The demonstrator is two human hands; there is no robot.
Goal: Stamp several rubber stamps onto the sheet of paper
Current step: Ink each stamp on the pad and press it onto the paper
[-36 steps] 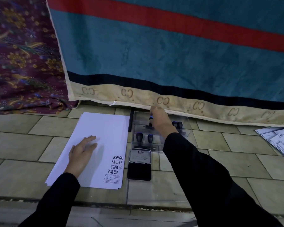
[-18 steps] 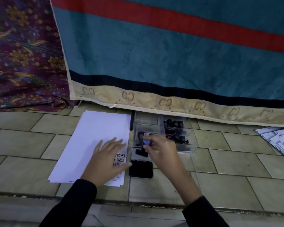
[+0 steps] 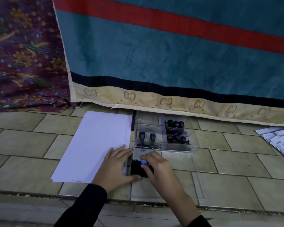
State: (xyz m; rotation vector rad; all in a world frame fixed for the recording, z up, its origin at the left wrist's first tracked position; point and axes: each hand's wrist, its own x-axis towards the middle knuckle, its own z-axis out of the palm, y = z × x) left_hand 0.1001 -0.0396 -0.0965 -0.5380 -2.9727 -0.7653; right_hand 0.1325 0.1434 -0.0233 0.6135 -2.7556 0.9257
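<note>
Teal cloth with a red stripe, a black band and a beige monogrammed hem [image 3: 170, 63] fills the view from 10 through 2 o'clock. A maroon floral-print cloth [image 3: 23, 54] lies beside it at 10 o'clock. A floor of beige rectangular tiles [image 3: 31, 145] takes up the lower half.

The white sheet of paper [image 3: 97, 141] lies flat on the tiles at 9 o'clock of centre, its far edge near the hem. A clear plastic compartment box [image 3: 193, 145] sits just beside it at its 3 o'clock. A fan of printed white sheets [image 3: 280, 141] lies well apart at 3 o'clock of the view.

Both my arms enter from 6 o'clock in black sleeves. My left hand [image 3: 116, 167] lies palm down on the paper's near right corner and holds nothing. Its fingers are straight, spread and pointing to 1 o'clock. The thumb stretches to 3 o'clock and reaches the near edge of the open black ink pad with a white-labelled lid [image 3: 143, 152].

My right hand [image 3: 161, 171] is over that pad, fingers curled round a black rubber stamp with a blue cap [image 3: 144, 161]. My fingers hide the stamp's face, so I cannot tell whether it touches the pad.

Two upright black-handled stamps [image 3: 142, 136] stand in the box's near-left compartment. More stamps [image 3: 175, 125] fill the right compartments. A black pen [image 3: 132, 122] lies between paper and box.
</note>
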